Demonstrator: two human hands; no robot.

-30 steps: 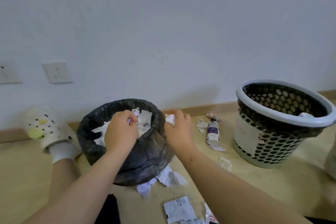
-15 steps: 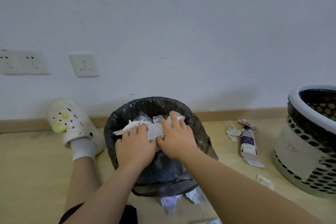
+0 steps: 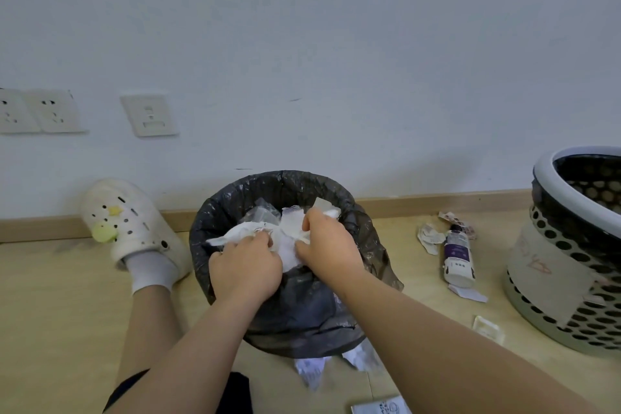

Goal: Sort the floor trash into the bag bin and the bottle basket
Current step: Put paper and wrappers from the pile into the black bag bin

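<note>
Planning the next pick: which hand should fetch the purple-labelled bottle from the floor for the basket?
Probably the right hand: the bottle lies right of the bag bin, between it and the basket; the left hand would have to cross the bin. Both grip paper.

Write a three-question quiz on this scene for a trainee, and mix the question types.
1. True or false: the left hand and the right hand both grip white paper inside the black bag bin.
2. The bottle lies: A) in the bin; B) on the floor between the bin and the perforated basket; C) in the basket.
3. Fill in: the basket stands on the person's ____ side of the bin.

Key: 1 true; 2 B; 3 right.
</note>
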